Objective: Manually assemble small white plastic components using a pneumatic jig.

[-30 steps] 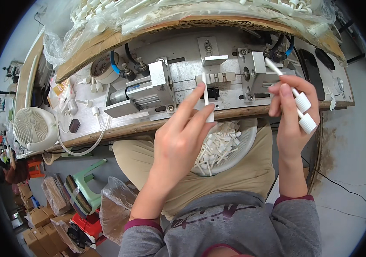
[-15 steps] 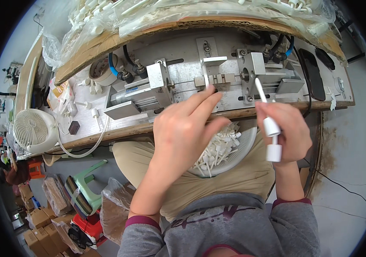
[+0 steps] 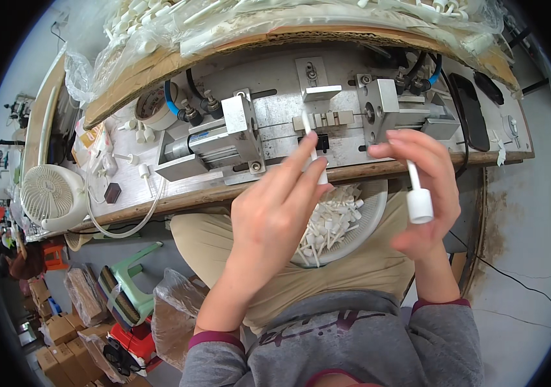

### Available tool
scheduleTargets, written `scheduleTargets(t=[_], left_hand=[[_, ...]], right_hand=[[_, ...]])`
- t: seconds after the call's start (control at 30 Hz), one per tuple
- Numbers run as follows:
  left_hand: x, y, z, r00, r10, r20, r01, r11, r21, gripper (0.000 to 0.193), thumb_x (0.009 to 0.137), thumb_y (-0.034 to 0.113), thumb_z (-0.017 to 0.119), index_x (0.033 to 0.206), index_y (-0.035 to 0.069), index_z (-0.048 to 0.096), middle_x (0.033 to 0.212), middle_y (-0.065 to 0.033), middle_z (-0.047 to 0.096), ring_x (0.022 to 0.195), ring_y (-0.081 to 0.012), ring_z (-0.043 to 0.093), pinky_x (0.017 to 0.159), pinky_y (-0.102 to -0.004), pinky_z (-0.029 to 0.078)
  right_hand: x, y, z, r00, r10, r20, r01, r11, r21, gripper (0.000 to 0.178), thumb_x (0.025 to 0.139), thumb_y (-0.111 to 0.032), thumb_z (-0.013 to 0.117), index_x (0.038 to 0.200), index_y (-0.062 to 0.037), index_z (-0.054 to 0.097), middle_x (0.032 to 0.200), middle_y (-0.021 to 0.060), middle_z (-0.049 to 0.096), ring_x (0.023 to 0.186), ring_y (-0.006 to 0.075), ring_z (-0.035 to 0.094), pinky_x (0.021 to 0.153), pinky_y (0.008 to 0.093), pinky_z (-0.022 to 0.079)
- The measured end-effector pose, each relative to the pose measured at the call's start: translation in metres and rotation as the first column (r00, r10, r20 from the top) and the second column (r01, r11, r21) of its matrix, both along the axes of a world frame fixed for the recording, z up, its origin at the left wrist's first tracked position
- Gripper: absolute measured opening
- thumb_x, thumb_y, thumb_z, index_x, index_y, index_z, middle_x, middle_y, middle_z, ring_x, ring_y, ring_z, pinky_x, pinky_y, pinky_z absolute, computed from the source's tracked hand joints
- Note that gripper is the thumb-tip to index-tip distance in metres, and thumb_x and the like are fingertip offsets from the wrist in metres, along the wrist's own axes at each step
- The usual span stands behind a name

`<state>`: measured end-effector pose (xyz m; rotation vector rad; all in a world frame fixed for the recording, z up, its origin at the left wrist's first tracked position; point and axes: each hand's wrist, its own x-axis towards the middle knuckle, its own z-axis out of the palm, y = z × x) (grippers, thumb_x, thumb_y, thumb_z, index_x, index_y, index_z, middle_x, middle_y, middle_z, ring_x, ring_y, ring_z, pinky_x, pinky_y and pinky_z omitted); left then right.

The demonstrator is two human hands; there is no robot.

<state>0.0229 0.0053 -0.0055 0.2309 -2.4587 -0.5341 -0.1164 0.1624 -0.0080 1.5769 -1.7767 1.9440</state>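
Note:
My left hand reaches over the bench edge, its fingers closed on a slim white plastic stick. The stick's upper end lies by the small notched metal block of the fixture; its lower part passes under the fingertips. To the right, my right hand is curved in a C, thumb spread away from the fingers. Inside this curve is a white plastic cap with a stem. The stem runs up to the fingers, where its grip is partly hidden. Below, a white basket of similar white pieces sits on my lap.
Two metal cylinder clamps, left and right, flank the block. A cardboard shelf edge with bagged white parts overhangs the bench. A small fan stands left; a black phone lies right.
The right clamp's rod has drawn back from the block. My right hand has spread its fingers, and only one of the two white caps seen there still shows. The left-hand stick has tilted and shifted nearer.

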Motion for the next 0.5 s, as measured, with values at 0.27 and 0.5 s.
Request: scheduleTargets(t=[0.27,0.5], left_hand=[[-0.017,-0.01,-0.002,0.988,0.045,0.146,-0.011,0.974,-0.226,0.027,0.08,0.02,0.083,0.105,0.011,0.078,0.123,-0.0014,0.075,0.056,-0.0206,0.061,0.056,-0.0307,0.05],[-0.015,-0.012,-0.005,0.993,0.026,0.115,-0.007,0.987,-0.162,0.027,0.079,0.02,0.084,0.104,0.01,0.079,0.119,-0.0021,0.076,0.056,-0.0205,0.062,0.056,-0.0302,0.051]], right_hand=[[0.003,0.004,0.002,0.997,-0.077,-0.025,0.079,0.995,0.068,0.051,0.073,-0.007,0.091,0.117,0.004,0.068,0.126,0.0224,0.064,0.103,0.0279,0.07,0.09,0.0374,0.056],[0.007,0.001,0.011,0.945,-0.205,-0.254,0.262,0.941,0.215,0.04,0.07,-0.004,0.089,0.105,-0.0006,0.07,0.118,0.0161,0.069,0.098,0.0271,0.07,0.083,0.0333,0.057]])
